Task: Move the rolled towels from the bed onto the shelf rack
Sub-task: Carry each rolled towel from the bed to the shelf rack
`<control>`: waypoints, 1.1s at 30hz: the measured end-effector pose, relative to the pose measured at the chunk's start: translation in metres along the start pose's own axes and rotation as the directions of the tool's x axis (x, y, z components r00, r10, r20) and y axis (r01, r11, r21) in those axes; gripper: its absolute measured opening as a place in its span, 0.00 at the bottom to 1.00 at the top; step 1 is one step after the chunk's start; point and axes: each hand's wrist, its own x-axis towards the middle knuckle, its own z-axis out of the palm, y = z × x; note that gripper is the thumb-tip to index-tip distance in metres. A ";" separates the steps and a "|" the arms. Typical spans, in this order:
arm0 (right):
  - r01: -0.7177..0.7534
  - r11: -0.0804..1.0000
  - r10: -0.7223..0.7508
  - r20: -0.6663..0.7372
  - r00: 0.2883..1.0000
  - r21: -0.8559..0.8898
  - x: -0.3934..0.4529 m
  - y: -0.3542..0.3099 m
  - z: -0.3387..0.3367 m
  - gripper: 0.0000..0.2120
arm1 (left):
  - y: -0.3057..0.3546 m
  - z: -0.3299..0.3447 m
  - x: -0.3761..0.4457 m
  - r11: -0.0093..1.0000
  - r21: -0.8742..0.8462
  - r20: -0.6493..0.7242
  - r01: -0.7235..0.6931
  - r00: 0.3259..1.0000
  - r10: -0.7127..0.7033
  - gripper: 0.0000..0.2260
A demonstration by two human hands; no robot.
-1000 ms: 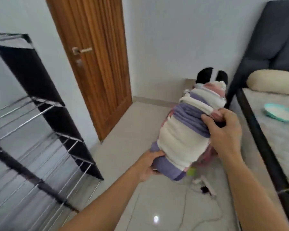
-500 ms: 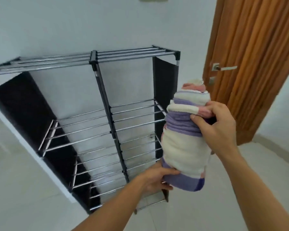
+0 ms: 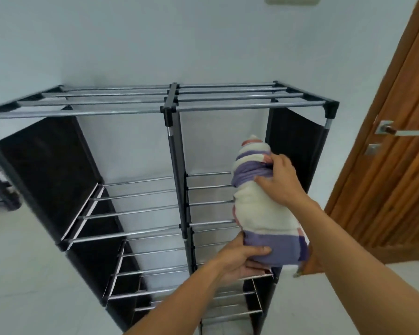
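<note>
A person stands at a metal shelf rack [image 3: 172, 110] set against a pale wall, carrying a bundle of rolled towels [image 3: 261, 204], striped white, purple and pink, in both bare hands. The left hand [image 3: 242, 258] cups the bundle's lower purple end from beneath, fingers wrapped around it; the right hand [image 3: 279, 182] clamps the upper part, thumb and fingers pressed into the purple band. The bundle stands nearly upright in the air, in front of the rack's right-hand column, level with its second tier of chrome bars [image 3: 209, 187] and apparently not resting on them.

No towel lies on any tier in view. A wooden door [image 3: 385, 189] stands just to the right.

The step in hand appears to be setting the bundle down. Doing it well likely means tipping the roll onto its side, laying it across several bars so it cannot sag through the gaps, and keeping the upper hand closed until the weight settles, lest the rolls loosen.
</note>
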 end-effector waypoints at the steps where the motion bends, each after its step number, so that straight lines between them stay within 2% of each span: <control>1: -0.027 1.000 0.027 0.017 0.999 0.000 0.001 0.006 0.004 0.32 | 0.005 -0.005 0.001 1.000 0.006 0.027 0.007 1.000 -0.007 0.27; 3: -0.089 0.995 0.090 -0.011 0.996 0.052 0.003 0.015 0.004 0.37 | 0.024 -0.016 0.005 0.996 0.086 0.088 0.027 0.996 -0.034 0.24; 5: -0.171 0.980 0.174 -0.022 0.984 0.096 -0.005 0.023 0.004 0.39 | 0.044 -0.024 0.000 0.961 0.262 0.131 0.091 0.983 -0.129 0.22; 6: -0.210 0.971 0.213 -0.015 0.977 0.114 -0.011 0.028 0.006 0.38 | 0.054 -0.029 -0.003 0.918 0.378 0.116 0.115 0.979 -0.170 0.20; 8: -0.268 0.950 0.274 -0.013 0.962 0.163 -0.022 0.036 0.010 0.38 | 0.077 -0.038 -0.004 0.845 0.526 0.047 0.095 0.989 -0.141 0.15; 11: -0.337 0.921 0.345 -0.008 0.939 0.198 -0.029 0.043 0.019 0.39 | 0.107 -0.041 0.009 0.906 0.423 -0.105 0.008 0.994 0.040 0.11; 13: -0.367 0.911 0.372 0.010 0.928 0.187 -0.027 0.042 0.021 0.39 | 0.114 -0.036 0.023 0.928 0.373 -0.193 0.001 0.978 0.077 0.13; 16: -0.372 0.913 0.372 0.033 0.928 0.169 -0.025 0.038 0.027 0.38 | 0.110 -0.023 0.039 0.944 0.326 -0.196 0.045 0.980 0.021 0.17; 20: -0.305 0.945 0.306 0.008 0.952 0.115 -0.001 0.026 0.017 0.37 | 0.129 -0.015 0.050 0.979 0.204 -0.199 0.002 0.979 0.040 0.09; 25: -0.222 0.974 0.224 -0.031 0.974 0.038 0.044 0.015 -0.005 0.34 | 0.155 -0.018 0.066 0.993 0.100 -0.214 -0.055 0.974 0.075 0.10; 28: -0.233 0.970 0.232 -0.023 0.972 -0.076 0.059 0.013 0.000 0.31 | 0.159 -0.021 0.077 0.999 0.044 -0.219 -0.020 0.975 0.029 0.10; 31: -0.243 0.957 0.242 -0.026 0.970 -0.157 0.053 0.011 0.007 0.26 | 0.153 -0.028 0.079 0.998 0.063 -0.226 -0.002 0.974 0.017 0.05; 33: -0.216 0.966 0.207 -0.078 0.975 -0.143 0.046 0.012 0.009 0.24 | 0.152 -0.034 0.081 0.992 0.116 -0.219 -0.042 0.973 0.067 0.06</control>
